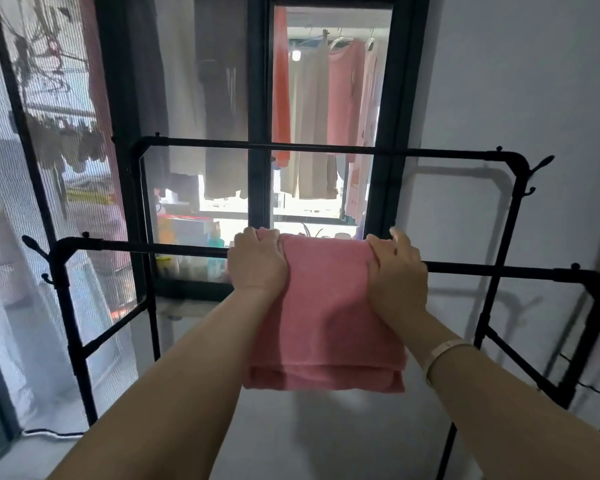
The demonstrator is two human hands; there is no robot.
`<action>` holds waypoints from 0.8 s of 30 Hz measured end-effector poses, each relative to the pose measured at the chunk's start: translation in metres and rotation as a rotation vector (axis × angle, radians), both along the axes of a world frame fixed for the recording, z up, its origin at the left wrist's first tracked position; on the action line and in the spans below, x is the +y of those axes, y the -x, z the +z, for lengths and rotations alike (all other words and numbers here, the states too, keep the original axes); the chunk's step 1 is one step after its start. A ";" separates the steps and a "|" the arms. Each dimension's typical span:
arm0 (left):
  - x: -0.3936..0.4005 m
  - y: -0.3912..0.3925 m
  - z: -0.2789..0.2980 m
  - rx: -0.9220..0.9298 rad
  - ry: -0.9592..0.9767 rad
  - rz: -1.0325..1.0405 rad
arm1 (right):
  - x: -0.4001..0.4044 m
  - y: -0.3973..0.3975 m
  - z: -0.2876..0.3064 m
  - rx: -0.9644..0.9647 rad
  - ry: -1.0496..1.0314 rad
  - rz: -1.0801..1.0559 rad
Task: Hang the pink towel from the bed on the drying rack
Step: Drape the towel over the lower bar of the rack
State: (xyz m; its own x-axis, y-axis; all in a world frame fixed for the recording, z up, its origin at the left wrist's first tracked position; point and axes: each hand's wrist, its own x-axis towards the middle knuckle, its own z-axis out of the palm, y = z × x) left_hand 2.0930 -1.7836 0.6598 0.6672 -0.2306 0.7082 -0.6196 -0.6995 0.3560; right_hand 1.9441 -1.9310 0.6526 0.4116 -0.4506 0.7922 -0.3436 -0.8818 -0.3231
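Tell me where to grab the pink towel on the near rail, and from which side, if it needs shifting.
Grip the pink towel at its two side edges just below the fold over the near rail, coming from the near side, as the left hand and right hand do. It hangs folded, several layers thick.

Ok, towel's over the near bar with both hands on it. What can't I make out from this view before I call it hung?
Head view, the only one:
- Far side of the pink towel: hidden behind the near bar, so how far it hangs is unknown.
- Bar under the towel: covered by the towel, left hand and right hand.
- Drying rack feet: cut off by the bottom edge.
- Items on the sill: blurred, overexposed.
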 end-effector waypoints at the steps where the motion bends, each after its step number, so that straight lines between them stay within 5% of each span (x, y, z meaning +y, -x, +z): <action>1: 0.001 -0.001 -0.004 -0.025 0.006 0.013 | 0.000 0.000 -0.004 0.041 0.078 0.010; 10: 0.008 0.005 -0.027 0.026 -0.034 -0.080 | 0.000 -0.006 -0.016 0.145 0.029 0.083; 24: 0.016 0.067 -0.098 0.363 0.347 -0.049 | 0.020 0.018 -0.044 0.079 -0.173 0.174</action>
